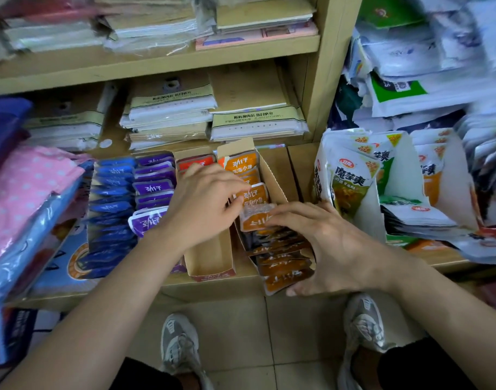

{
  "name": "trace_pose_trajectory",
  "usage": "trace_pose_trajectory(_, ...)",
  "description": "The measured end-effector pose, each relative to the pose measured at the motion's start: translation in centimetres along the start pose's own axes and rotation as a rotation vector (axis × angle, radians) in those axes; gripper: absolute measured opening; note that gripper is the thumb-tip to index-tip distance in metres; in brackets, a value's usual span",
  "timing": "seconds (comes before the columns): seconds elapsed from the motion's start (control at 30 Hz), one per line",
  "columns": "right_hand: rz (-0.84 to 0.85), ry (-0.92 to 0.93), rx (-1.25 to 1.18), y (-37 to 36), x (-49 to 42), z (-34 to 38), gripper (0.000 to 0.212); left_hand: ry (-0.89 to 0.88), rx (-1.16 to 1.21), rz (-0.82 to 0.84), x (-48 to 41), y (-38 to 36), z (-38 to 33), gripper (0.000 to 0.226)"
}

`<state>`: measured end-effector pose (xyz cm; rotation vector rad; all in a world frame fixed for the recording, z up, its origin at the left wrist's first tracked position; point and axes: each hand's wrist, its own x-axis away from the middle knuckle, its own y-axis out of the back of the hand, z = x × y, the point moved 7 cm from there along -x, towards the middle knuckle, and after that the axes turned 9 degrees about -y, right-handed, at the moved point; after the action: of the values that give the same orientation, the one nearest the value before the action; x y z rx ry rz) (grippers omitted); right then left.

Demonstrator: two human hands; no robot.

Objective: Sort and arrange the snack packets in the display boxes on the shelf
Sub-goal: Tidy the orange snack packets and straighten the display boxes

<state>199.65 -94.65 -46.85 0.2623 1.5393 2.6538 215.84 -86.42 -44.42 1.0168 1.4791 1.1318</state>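
Orange packets (277,266) in box (275,178) on shelf (213,294) | my left hand (204,204) pinches one upright; right hand (322,249) squeezes front stack, thumb against fingers (283,215) | step: tidying this row | next, I judge: push stack back evenly.
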Motion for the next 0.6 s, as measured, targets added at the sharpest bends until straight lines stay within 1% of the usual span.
trace_pose_trajectory(0.07, 0.009, -0.002, 0.009, 0.0, -0.1, 0.1, 0.106, -0.011, -0.131, 0.151, -1.0, -0.8, -0.6, 0.033)
trace_pose_trajectory(0.13, 0.017, -0.003, 0.019, -0.1, -0.2, 0.1, 0.106, 0.001, -0.177, 0.299, -1.8, -1.6, -0.5, 0.036)
trace_pose_trajectory(0.2, 0.015, -0.002, 0.015, 0.0, -0.3, 0.1, 0.104, 0.048, -0.126, 0.417, -2.6, -2.1, 0.1, 0.038)
trace_pose_trajectory(0.37, 0.009, 0.007, 0.032, -0.2, -0.2, -0.1, 0.106, 0.065, -0.031, 0.592, -4.1, -3.3, 0.6, 0.028)
trace_pose_trajectory(0.4, 0.007, 0.009, 0.036, -0.2, -0.2, -0.1, 0.107, 0.059, -0.029, 0.607, -4.2, -3.5, 0.5, 0.022)
trace_pose_trajectory(0.43, 0.004, 0.013, 0.035, -0.3, -0.1, -0.1, 0.107, 0.056, -0.026, 0.598, -4.3, -3.6, 0.4, 0.011)
trace_pose_trajectory(0.47, 0.003, 0.018, 0.028, -0.3, 0.0, -0.2, 0.107, 0.059, -0.012, 0.56, -4.3, -3.5, 0.3, 0.009)
trace_pose_trajectory(0.5, 0.002, 0.022, 0.017, -0.2, 0.1, -0.2, 0.107, 0.073, 0.003, 0.507, -4.4, -3.3, 0.4, 0.02)
trace_pose_trajectory(0.53, 0.004, 0.025, 0.004, -0.2, 0.2, -0.2, 0.107, 0.08, 0.009, 0.465, -4.3, -3.2, 0.4, 0.024)
trace_pose_trajectory(0.6, 0.002, 0.033, -0.009, -0.1, 0.4, -0.2, 0.106, 0.078, -0.004, 0.411, -3.9, -2.9, 0.4, 0.01)
